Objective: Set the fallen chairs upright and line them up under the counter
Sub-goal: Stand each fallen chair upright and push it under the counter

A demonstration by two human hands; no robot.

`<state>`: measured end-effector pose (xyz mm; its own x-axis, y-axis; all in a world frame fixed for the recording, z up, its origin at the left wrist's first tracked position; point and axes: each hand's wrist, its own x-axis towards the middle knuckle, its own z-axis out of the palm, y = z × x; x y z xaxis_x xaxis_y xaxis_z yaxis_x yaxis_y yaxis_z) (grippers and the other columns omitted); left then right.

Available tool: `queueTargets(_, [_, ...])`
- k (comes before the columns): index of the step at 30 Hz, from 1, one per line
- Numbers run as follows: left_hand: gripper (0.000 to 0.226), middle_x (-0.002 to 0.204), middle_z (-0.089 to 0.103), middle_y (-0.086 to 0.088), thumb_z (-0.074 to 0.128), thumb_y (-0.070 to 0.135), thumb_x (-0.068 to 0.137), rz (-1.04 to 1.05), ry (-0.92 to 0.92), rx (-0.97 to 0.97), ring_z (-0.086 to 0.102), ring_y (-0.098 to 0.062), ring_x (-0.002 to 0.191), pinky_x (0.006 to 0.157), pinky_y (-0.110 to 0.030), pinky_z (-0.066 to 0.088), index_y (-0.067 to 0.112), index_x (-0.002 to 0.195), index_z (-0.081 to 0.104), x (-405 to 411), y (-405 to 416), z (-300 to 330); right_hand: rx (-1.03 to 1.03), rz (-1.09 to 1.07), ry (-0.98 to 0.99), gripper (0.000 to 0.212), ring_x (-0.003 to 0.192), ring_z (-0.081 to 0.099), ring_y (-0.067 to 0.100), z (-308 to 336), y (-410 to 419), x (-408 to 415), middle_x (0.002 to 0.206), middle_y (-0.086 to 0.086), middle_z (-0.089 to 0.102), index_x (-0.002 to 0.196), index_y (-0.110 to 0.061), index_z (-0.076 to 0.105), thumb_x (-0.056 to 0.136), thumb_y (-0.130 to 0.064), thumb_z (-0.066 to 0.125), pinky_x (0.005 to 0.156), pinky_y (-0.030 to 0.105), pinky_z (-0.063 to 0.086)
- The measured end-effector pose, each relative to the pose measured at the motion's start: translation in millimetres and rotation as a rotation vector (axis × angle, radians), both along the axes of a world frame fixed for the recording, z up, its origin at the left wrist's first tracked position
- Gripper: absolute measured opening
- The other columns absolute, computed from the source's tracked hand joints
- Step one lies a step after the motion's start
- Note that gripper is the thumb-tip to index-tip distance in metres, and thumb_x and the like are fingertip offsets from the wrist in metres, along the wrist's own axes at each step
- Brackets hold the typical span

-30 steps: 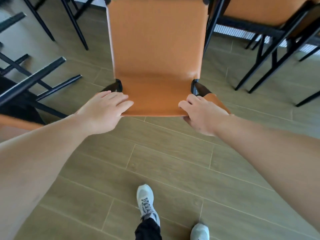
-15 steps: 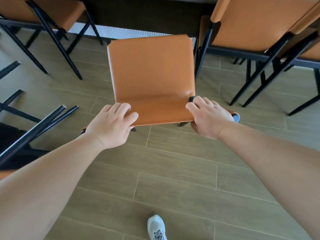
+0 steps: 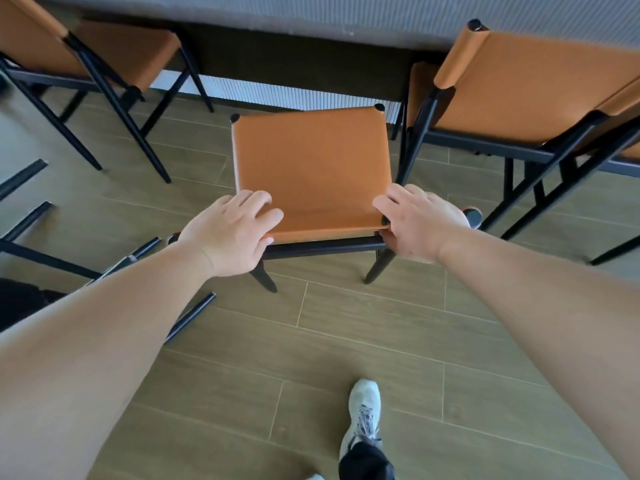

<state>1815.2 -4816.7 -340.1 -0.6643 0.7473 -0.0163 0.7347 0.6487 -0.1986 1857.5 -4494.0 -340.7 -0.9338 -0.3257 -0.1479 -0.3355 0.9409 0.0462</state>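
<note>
**Chair held at its back, facing the counter**

Standing upright on the wood-look floor [image 3: 346, 341], middle chair [image 3: 311, 168], orange seat toward the counter [image 3: 311, 19], front edge of the seat just short of the dark recess beneath it. Being held at the near side by both hands, at the top of the backrest, seen almost edge-on from above.

Left hand [image 3: 232, 230]: lying over the left end of the backrest, fingers [image 3: 256, 202] reaching forward above the orange leather, thumb tucked under the edge against the black rail. Gripping the chair back.

Right hand [image 3: 419, 223]: wrapping the right end of the backrest by the black frame post, fingers curled over the top, a round end cap showing just beyond the knuckles. Gripping the chair back as well.

Standing to the right, second chair [image 3: 519, 88], upright, orange back turned to the camera, seat reaching under the counter, just beside the held chair. Standing to the left, third chair [image 3: 104, 53], upright, also tucked toward the counter, well apart from the held one.

Lying at the far left, black chair legs [image 3: 27, 216] pointing sideways above the floor, belonging to a chair tipped over; rest of it mostly out of frame.

Showing at the bottom edge, a white shoe [image 3: 363, 410] with dark trouser hem.
</note>
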Motion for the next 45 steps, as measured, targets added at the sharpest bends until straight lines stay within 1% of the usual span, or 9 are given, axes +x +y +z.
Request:
queueTargets(5, [0.034,0.126,0.048,-0.013,0.063,0.028,0.088,0.023,-0.053,-0.001,0.053,-0.034,0.111,0.088,-0.051,0.051,0.014,0.117,0.052,-44,6,9,0.006,0.047,-0.020,0.032,0.096,0.045,0.024,8,5,-48,0.109,0.001,0.044,0.117,-0.020,0.044,0.093,-0.041,0.049,0.079,0.041,0.048])
queueTargets(11, [0.037,0.106,0.048,-0.010,0.065,0.030,0.085,0.047,-0.069,-0.013,0.051,-0.031,0.091,0.080,-0.048,0.049,0.015,0.116,0.052,-87,11,13,-0.002,0.108,-0.019,0.027,0.090,0.045,0.022,11,13,-92,0.104,0.000,0.045,0.113,-0.020,0.042,0.091,-0.034,0.050,0.075,0.039,0.046])
queueTargets(19, [0.031,0.100,0.047,-0.007,0.065,0.031,0.086,0.052,-0.101,-0.012,0.050,-0.027,0.084,0.075,-0.045,0.051,0.016,0.111,0.054,-135,14,14,-0.018,0.128,-0.019,0.025,0.086,0.044,0.023,10,18,-138,0.100,-0.001,0.042,0.110,-0.021,0.041,0.090,-0.031,0.051,0.073,0.040,0.047])
queueTargets(25, [0.024,0.093,0.050,-0.006,0.059,0.029,0.086,0.006,-0.109,0.028,0.050,-0.026,0.075,0.061,-0.040,0.049,0.013,0.104,0.054,-143,13,13,-0.045,0.131,-0.034,0.019,0.080,0.048,0.024,10,20,-142,0.096,0.000,0.045,0.105,-0.019,0.044,0.089,-0.024,0.052,0.067,0.041,0.047])
queueTargets(30, [0.017,0.071,0.052,-0.001,0.066,0.021,0.086,0.046,-0.194,-0.006,0.048,-0.024,0.051,0.037,-0.030,0.041,0.012,0.090,0.053,-144,16,17,-0.073,0.139,-0.036,0.011,0.068,0.040,0.023,13,20,-143,0.081,0.000,0.047,0.091,-0.017,0.051,0.083,-0.011,0.057,0.057,0.039,0.041])
queueTargets(36, [0.012,0.076,0.046,0.002,0.052,0.025,0.098,0.064,-0.216,-0.094,0.047,-0.025,0.056,0.042,-0.032,0.038,0.014,0.094,0.051,-145,16,18,0.002,0.056,-0.153,0.031,0.076,0.039,0.021,17,12,-139,0.087,-0.004,0.036,0.093,-0.021,0.035,0.075,-0.002,0.050,0.057,0.036,0.039])
queueTargets(40, [0.018,0.069,0.031,0.006,0.070,0.019,0.089,0.037,-0.228,-0.085,0.035,-0.021,0.045,0.039,-0.023,0.014,0.013,0.086,0.052,-161,16,29,0.054,0.037,-0.139,0.037,0.076,0.038,0.021,23,8,-149,0.088,-0.003,0.036,0.093,-0.023,0.029,0.073,0.000,0.050,0.054,0.034,0.037])
queueTargets(43, [0.015,0.073,0.037,0.006,0.057,0.028,0.097,0.028,-0.160,-0.138,0.043,-0.019,0.048,0.039,-0.026,0.022,0.017,0.095,0.048,-184,16,37,0.109,0.027,-0.090,0.037,0.077,0.040,0.021,35,9,-170,0.091,-0.002,0.038,0.104,-0.020,0.037,0.076,-0.001,0.052,0.054,0.034,0.038])
queueTargets(45, [0.021,0.068,0.039,0.007,0.061,0.032,0.095,0.044,-0.127,-0.097,0.038,-0.016,0.043,0.037,-0.024,0.021,0.017,0.091,0.046,-205,15,48,0.128,0.003,-0.044,0.039,0.080,0.043,0.021,46,8,-190,0.093,-0.001,0.042,0.107,-0.020,0.038,0.077,-0.001,0.054,0.055,0.034,0.040])
